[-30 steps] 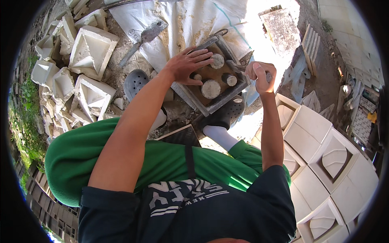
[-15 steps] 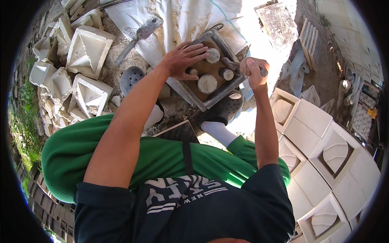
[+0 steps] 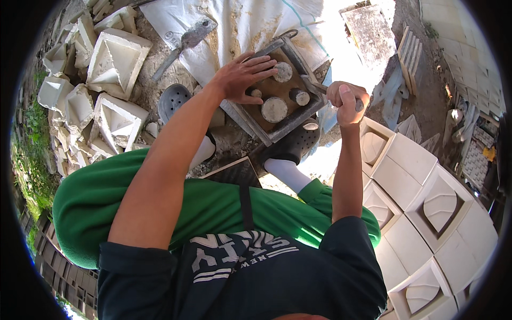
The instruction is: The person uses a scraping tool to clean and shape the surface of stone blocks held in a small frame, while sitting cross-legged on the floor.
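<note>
White sheet [image 3: 253,24] bkgd; R hand [image 3: 348,102] w/ tool [image 3: 319,87] now further R.

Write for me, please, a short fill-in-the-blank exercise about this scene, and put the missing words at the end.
1. The left hand is at the box, and the tool is in the ____ hand.
2. Inside the box, the number of round pieces showing is ____.
3. The colour of the trousers is ____.
4. Broken white blocks are piled on the picture's ____ side.
Missing words: right; four; green; left.
</note>
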